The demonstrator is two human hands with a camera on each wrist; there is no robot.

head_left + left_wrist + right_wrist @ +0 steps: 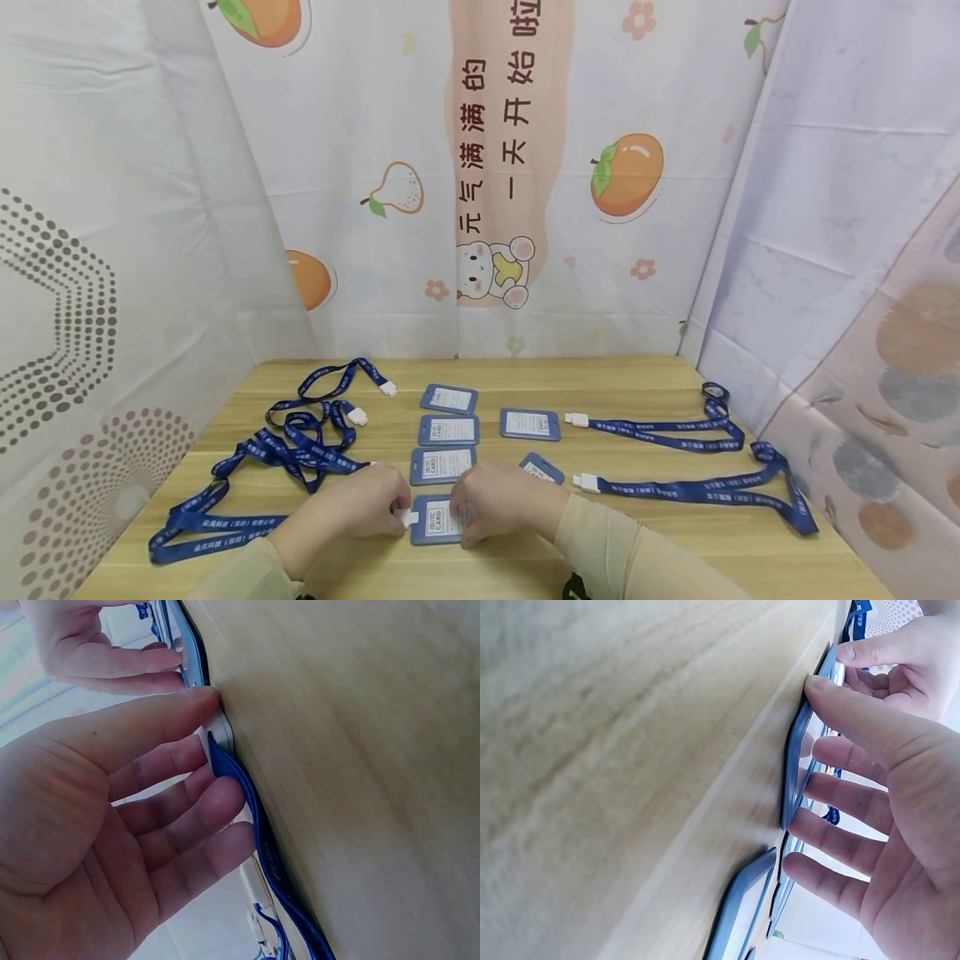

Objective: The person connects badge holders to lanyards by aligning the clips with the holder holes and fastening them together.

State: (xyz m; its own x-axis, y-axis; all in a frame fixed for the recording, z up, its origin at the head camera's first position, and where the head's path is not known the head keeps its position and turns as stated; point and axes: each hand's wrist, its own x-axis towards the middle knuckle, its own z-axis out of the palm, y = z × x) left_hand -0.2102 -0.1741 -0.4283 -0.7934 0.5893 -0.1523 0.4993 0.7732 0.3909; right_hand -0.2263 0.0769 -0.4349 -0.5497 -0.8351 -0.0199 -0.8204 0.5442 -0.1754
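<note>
Low over the near middle of the table, my left hand [369, 502] pinches the white plastic clip [408, 517] of a blue lanyard [213, 525]. The strap trails leftward beneath the forearm. My right hand [504, 500] grips a blue ID card holder [429, 533] by its right side, thumb at the near edge and fingers over its face. Clip and holder meet at the holder's left end; whether they are hooked together cannot be made out. In the left wrist view, the strap [259, 817] runs from the clip past the fingertips.
Beyond the held holder, several card holders [447, 430] lie in a column. Two others, one flat [530, 423] and one tilted [542, 468], lie to the right. Lanyards [697, 490] stretch out at right; tangled ones [307, 446] lie at left. Curtains [420, 333] enclose the wooden table [637, 550].
</note>
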